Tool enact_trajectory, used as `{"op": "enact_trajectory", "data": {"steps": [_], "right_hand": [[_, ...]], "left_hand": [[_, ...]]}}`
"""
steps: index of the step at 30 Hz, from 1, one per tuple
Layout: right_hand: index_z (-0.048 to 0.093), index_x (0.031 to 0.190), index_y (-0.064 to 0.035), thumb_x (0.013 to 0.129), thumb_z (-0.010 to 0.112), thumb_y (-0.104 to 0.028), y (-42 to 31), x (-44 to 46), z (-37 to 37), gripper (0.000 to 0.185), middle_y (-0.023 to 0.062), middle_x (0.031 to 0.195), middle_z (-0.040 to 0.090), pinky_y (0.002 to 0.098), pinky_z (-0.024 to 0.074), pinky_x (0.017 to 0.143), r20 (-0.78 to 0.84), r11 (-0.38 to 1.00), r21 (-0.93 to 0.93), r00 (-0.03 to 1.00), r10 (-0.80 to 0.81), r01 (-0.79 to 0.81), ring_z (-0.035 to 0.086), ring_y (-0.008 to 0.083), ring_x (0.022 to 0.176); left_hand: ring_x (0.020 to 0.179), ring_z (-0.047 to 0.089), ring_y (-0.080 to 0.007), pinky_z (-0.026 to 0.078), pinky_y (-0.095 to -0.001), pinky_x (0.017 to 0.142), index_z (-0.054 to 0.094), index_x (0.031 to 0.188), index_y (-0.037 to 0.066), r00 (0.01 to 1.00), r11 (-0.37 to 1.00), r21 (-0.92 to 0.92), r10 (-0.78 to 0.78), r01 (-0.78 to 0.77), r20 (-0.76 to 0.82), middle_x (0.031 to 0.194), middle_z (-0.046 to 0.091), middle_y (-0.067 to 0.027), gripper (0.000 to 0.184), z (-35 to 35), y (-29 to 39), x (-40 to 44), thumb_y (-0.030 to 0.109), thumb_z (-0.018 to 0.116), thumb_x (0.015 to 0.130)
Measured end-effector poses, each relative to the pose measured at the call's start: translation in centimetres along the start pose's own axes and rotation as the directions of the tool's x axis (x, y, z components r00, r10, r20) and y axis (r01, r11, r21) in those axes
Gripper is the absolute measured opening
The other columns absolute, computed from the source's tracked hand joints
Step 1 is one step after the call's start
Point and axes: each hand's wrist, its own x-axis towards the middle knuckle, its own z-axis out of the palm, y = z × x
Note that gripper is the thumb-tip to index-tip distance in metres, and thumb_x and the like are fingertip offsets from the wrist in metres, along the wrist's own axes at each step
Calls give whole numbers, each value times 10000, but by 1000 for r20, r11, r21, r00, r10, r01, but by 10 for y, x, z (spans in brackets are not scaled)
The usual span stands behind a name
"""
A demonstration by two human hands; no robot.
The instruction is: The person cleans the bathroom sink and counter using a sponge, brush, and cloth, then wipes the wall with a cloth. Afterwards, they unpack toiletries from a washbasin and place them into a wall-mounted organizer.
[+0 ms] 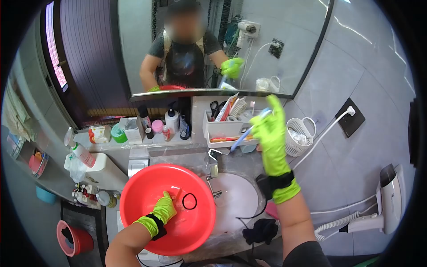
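Observation:
Both hands wear bright green gloves with black wrist straps. My left hand (163,210) reaches down inside the red basin (133,191), its fingers at the bottom near a black loop; what it holds, if anything, is hidden. Raised in front of the organiser, my right hand (270,129) is closed round a blue-handled brush (241,139), whose handle slants down to the left. The basin stands on the counter beside the white sink (238,200), overlapping its left side. The tap (215,192) is between them.
A white organiser (218,130) with toothbrushes stands under the mirror (213,92). To its right is a white basket (291,144). Bottles line the ledge (178,145). A hair dryer (388,200) hangs at right; a black cloth (261,231) lies by the sink.

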Motion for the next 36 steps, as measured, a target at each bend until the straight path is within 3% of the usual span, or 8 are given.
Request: {"op": "enact_trajectory", "data": {"steps": [3, 9, 12, 18, 21, 26, 33, 36], "right_hand": [[356, 1490, -101, 972, 596, -92, -7, 51, -38, 571, 61, 870, 637, 185, 471, 548, -194, 988, -93, 971, -142, 126, 562, 63, 640], [607, 1234, -69, 1001, 564, -162, 34, 100, -72, 254, 45, 847, 661, 236, 505, 581, -52, 954, -285, 993, -107, 88, 598, 85, 644], [628, 1192, -61, 990, 574, -153, 29, 107, -75, 229, 37, 823, 658, 228, 490, 570, 10, 926, -361, 993, -120, 115, 586, 80, 632], [629, 1211, -53, 947, 637, -163, 43, 115, -88, 286, 70, 903, 668, 264, 505, 614, 158, 948, -314, 982, 105, -50, 611, 123, 687], [613, 1261, -49, 876, 721, -174, 39, 103, -85, 419, 137, 1057, 653, 319, 525, 707, 340, 586, -712, 920, -194, 386, 630, 212, 812], [661, 1248, -116, 850, 761, -181, -5, 64, -46, 416, 74, 1190, 622, 269, 532, 668, 134, 763, -553, 940, -314, 334, 611, 157, 928], [678, 1110, -53, 872, 685, -80, 14, -2, -5, 239, 114, 1044, 676, 336, 534, 732, 526, 787, -412, 825, -206, 459, 647, 245, 849], [686, 1036, -72, 831, 647, -95, 48, -37, 7, 210, 103, 970, 673, 397, 526, 737, 786, 779, -316, 609, -105, 542, 639, 304, 863]], "left_hand": [[928, 690, -361, 525, -437, 833, 639, 1204, -11, 947, 953, 44, 291, -300, 137, 1000, 705, -207, 467, -33, -6, 8, 162, 709, 776], [816, 621, -122, 495, -274, 723, 679, 1152, 51, 908, 510, -800, 407, -315, -99, 973, 706, -31, 312, -157, 69, -43, 308, 610, 987], [893, 608, -94, 488, -265, 751, 665, 1206, 53, 789, 140, -793, 299, -593, -537, 1032, 697, -8, 286, -181, 112, -41, 243, 609, 1000], [865, 610, -78, 500, -228, 791, 638, 1256, 32, 547, 60, -549, 223, -834, -807, 1087, 679, -10, 293, -219, 177, -10, 135, 632, 982], [811, 568, -47, 452, -205, 715, 676, 1109, 20, 419, -4, -430, 216, -903, -882, 1015, 690, -8, 167, -215, 205, 19, 106, 638, 971], [668, 596, -211, 470, -331, 633, 674, 937, -3, 266, 214, -210, 284, -954, -921, 734, 660, -79, 119, -208, 227, 60, 99, 696, 880], [789, 639, -397, 507, -491, 736, 688, 755, 41, 185, 641, 359, 622, -678, -760, 768, 658, -199, 236, -207, 219, 101, 275, 698, 781], [882, 632, -408, 508, -487, 777, 666, 947, -4, 441, 816, 247, 507, -523, -741, 854, 661, -219, 355, -197, 220, 85, 307, 741, 792]]}}
